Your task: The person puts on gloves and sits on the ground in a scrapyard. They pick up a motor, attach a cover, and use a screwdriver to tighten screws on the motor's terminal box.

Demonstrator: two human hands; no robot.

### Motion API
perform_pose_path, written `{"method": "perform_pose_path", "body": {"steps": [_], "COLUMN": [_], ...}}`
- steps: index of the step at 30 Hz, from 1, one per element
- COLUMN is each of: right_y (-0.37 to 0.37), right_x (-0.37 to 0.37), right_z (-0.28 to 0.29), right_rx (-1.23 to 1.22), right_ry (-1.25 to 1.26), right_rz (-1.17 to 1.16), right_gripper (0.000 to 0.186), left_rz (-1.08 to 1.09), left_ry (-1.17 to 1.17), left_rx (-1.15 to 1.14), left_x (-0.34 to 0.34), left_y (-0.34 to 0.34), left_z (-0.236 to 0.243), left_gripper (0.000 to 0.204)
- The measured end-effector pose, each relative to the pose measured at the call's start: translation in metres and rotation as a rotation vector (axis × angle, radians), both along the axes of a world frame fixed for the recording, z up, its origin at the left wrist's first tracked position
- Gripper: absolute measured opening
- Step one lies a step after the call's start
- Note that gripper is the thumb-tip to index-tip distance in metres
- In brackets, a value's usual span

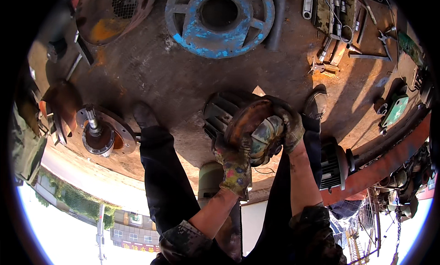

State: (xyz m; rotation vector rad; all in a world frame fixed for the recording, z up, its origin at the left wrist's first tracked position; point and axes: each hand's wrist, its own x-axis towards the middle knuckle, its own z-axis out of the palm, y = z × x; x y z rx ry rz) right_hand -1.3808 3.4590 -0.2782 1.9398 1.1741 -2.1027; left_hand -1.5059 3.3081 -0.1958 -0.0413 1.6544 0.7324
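Forearms (pixel 214 215) lead to gloved hands (pixel 234 168), fingers (pixel 277 105) curled around a finned motor (pixel 220 114).

There's the floor (pixel 183 77), brown, scuffed and streaked with rust, and it's carrying plenty! Up ahead lies a big blue ring (pixel 219 44), paint worn off in patches, a dark pipe (pixel 277 19) just beside it. Left side now — a rusty round cover (pixel 103 19), and nearer, a drilled metal disc (pixel 125 139). Over right — a spanner (pixel 308 2), pliers (pixel 384 39), a green block (pixel 396 111).
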Motion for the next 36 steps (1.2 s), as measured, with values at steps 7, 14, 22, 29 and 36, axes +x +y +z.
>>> {"method": "perform_pose_path", "body": {"steps": [7, 14, 22, 29, 36], "right_y": [0.011, 0.042, 0.067, 0.070, 0.023], "right_x": [0.045, 0.046, 0.085, 0.063, -0.022], "right_z": [-0.053, -0.077, -0.115, -0.085, -0.001], "right_rx": [-0.103, -0.338, -0.498, -0.429, 0.673], "right_ry": [0.074, 0.281, 0.312, 0.307, -0.121], "right_rz": [-0.156, -0.286, -0.419, -0.468, 0.257], "right_gripper": [0.038, 0.037, 0.039, 0.047, 0.050], "left_rz": [-0.388, -0.696, -0.895, -0.384, -0.166], "left_ry": [0.322, 0.544, 0.587, 0.487, -0.146], "left_rx": [0.076, 0.134, 0.193, 0.262, 0.234], "left_x": [0.011, 0.013, 0.011, -0.003, -0.046], "left_y": [0.045, 0.074, 0.084, 0.090, 0.011], "left_z": [-0.006, -0.005, -0.010, -0.030, 0.017], "left_gripper": [0.047, 0.048, 0.048, 0.055, 0.050]}}
